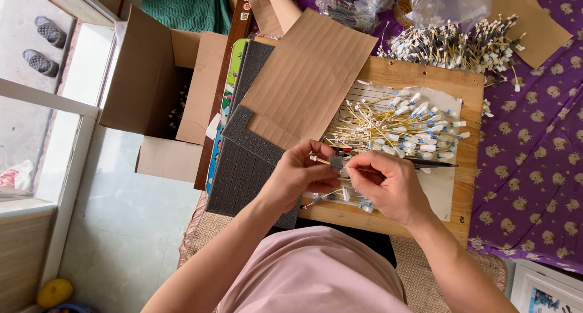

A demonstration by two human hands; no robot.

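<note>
Floor: pale tiles, two shoes [42, 45] beyond the sill.
Box: one open cardboard box [159, 88], contents too dark to tell.
Foam: two grey sheets [243, 161].
Counter: wooden board [419, 76] under one loose pile of white-tipped yellow cables [401, 127].
Left hand [296, 174]: fingertips pinching a cable end [317, 160].
Right hand [388, 185]: fingers pressed together on a small connector [338, 162], over the near edge of the counter.
Bed: second cable pile [455, 45], one clear bag [446, 3].

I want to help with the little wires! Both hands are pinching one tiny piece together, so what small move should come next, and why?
Probably press the two ends together. The left hand holds a thin yellow wire with a white tip, and the right hand pinches a small grey part right against it, above the wooden board. They meet but look not fully joined; the detail is too small to tell.
</note>
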